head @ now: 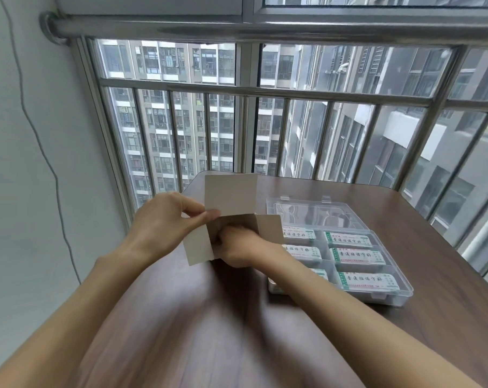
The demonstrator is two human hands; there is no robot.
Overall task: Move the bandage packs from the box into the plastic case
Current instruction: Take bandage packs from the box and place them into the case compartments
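Cardboard box (231, 217): my left hand (164, 219) pinches its flap; my right hand (237, 245) reaches inside, grip undeterminable. Plastic case (349, 256) lies just right.

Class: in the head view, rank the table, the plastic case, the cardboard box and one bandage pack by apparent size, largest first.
1. Table
2. Plastic case
3. Cardboard box; partly hidden by hands, so its place below the case is unsure
4. Bandage pack

Upright flaps ring the box (231, 217) mouth, the plastic case (349, 253) crowds its right, and bare table (209, 331) lies nearer.
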